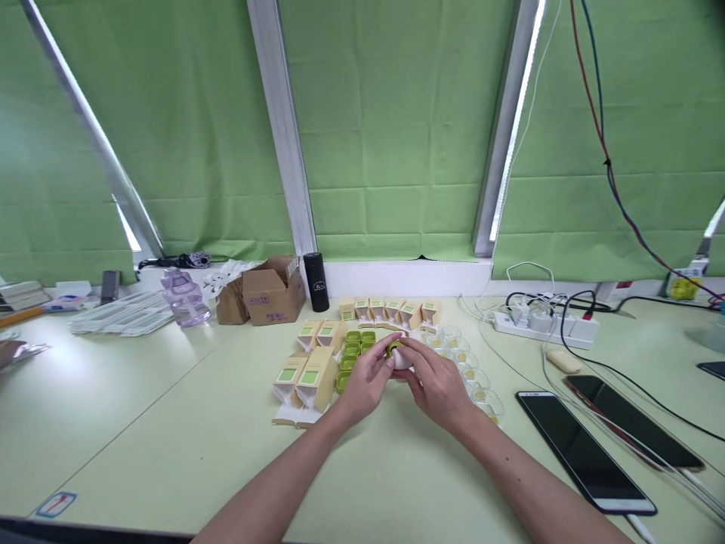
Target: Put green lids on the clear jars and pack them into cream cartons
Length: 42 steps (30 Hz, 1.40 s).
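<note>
Step in hand, as I read it: two-handed fingertip work on one small piece (401,360), white with a green part on top. It's up in the fingers over the middle of the table (226,468), between the green cups (343,381) and the clear cups (481,395).

Grip: left hand (365,383) has thumb and fingers pinched narrow on the piece from its side; right hand (442,384) curls over and under it from the other. Both touch it. Can't tell which carries the weight, or whether green and white are joined: fingers cover the seam.

Around it: cream boxes (317,375) just left of the green cups, white flaps showing at the near ends; back boxes (378,310) in a row beyond. Clear cups have yellowish centres, right of the right hand. Phone (583,449) further right, well apart from the work.

Next move, my judgement: calls for steady opposed fingertips, light pressure, and a clear view of the seam before either hand lets go.
</note>
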{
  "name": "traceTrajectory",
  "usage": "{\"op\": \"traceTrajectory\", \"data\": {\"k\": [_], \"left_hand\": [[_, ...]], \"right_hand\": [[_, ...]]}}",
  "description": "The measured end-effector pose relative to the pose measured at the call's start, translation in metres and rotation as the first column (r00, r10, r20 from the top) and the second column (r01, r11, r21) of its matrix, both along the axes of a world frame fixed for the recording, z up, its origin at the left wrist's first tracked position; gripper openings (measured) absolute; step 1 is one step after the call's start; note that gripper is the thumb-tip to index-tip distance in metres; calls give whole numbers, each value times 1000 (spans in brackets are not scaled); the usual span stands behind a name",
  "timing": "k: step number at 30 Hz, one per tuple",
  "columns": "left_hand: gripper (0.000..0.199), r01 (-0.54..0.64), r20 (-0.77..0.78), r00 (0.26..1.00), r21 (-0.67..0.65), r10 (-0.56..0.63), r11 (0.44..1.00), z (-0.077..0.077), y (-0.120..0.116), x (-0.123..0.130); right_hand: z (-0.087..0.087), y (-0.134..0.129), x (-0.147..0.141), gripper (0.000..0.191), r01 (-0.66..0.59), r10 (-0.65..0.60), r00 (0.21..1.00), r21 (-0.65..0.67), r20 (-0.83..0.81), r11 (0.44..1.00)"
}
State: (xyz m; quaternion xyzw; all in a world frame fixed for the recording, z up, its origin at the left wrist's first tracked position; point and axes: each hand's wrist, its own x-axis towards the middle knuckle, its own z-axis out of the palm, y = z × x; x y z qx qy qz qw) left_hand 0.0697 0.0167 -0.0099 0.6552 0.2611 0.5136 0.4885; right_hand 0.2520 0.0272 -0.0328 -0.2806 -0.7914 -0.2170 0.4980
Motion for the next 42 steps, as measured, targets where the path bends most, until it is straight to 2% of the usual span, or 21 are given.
{"op": "traceTrajectory", "data": {"k": [3, 7, 15, 25, 31, 36, 42], "left_hand": [[57, -1, 51, 999, -42, 4, 999, -8, 2, 1], [60, -104, 47, 993, -41, 106, 994, -17, 2, 3], [57, -203, 107, 972, -43, 207, 978, -20, 1, 12], [58, -175, 103, 977, -109, 186, 979, -20, 2, 8], [66, -64, 109, 991, -91, 74, 994, -17, -1, -3], [76, -79, 90, 992, -53, 84, 995, -18, 2, -2], [72, -96, 62, 993, -80, 101, 992, -19, 6, 0]], "right_hand": [[-5, 2, 0, 36, -5, 6, 1000, -20, 24, 1000], [-7, 2, -1, 33, -10, 10, 999, -21, 39, 1000], [-3, -1, -2, 37, 9, -11, 997, 29, 71, 1000], [-7, 4, -4, 40, 10, -12, 997, 28, 81, 1000], [-6, 3, -6, 45, -22, 21, 997, 15, 68, 1000], [-7, 3, -8, 48, 13, -13, 997, 4, 77, 1000], [-12, 3, -11, 50, 32, -32, 996, 0, 84, 999]]}}
